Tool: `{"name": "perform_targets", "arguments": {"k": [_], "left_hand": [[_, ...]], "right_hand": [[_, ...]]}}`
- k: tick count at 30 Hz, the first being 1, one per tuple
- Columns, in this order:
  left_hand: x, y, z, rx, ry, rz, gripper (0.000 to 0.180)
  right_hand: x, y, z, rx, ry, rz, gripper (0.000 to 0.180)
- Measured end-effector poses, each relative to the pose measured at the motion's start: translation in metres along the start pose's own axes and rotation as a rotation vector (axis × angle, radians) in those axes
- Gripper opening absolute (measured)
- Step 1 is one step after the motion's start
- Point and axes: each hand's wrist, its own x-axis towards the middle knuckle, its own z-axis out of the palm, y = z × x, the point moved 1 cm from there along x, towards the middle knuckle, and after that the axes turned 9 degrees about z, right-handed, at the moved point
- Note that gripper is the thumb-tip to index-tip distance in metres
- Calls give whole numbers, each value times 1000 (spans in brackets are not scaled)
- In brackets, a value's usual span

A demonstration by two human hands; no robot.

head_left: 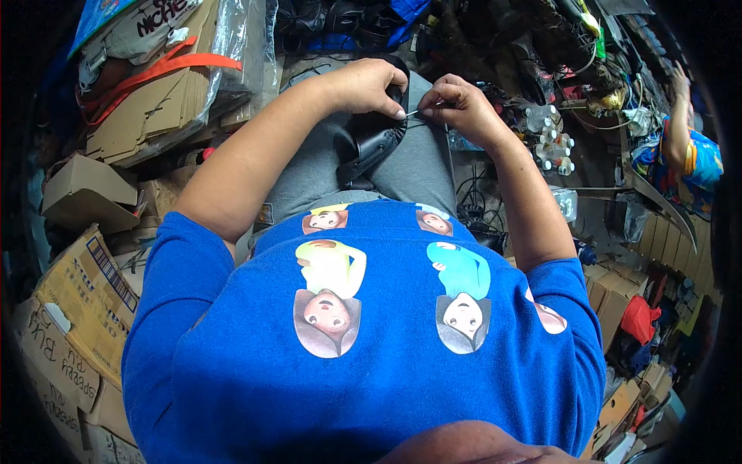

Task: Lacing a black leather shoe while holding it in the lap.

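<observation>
Blue shirt [371,371] fills the view below us. On our lap lies a black leather piece [376,145]. Our left hand [369,87] grips its top edge. Our right hand [456,104] pinches a thin needle [413,113] there. Sewing looks unfinished.

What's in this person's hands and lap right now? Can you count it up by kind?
Black shoe, on the lap under the left hand: 1
Thin needle-like tool, pinched in the right hand: 1
Total: 2
</observation>
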Motion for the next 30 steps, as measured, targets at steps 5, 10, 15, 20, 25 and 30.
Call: {"name": "perform_targets", "arguments": {"k": [5,10,15,20,25,30], "left_hand": [[1,-9,3,-241,-27,-71,31],[-1,-15,4,-374,-51,-13,31],[-6,-19,3,-409,-134,-10,35],[-9,-14,1,-379,-159,-11,37],[-6,-11,-1,-323,-221,-18,37],[-2,-16,-5,-276,-177,144,40]], "right_hand": [[1,0,4,-3,-44,-25,14],[-8,3,17,110,6,-20,15],[-24,-4,25,-25,123,-97,25],[-29,-16,25,-214,166,-156,27],[-32,-46,20,-606,115,-198,25],[-17,-71,23,-888,-17,-237,24]]}}
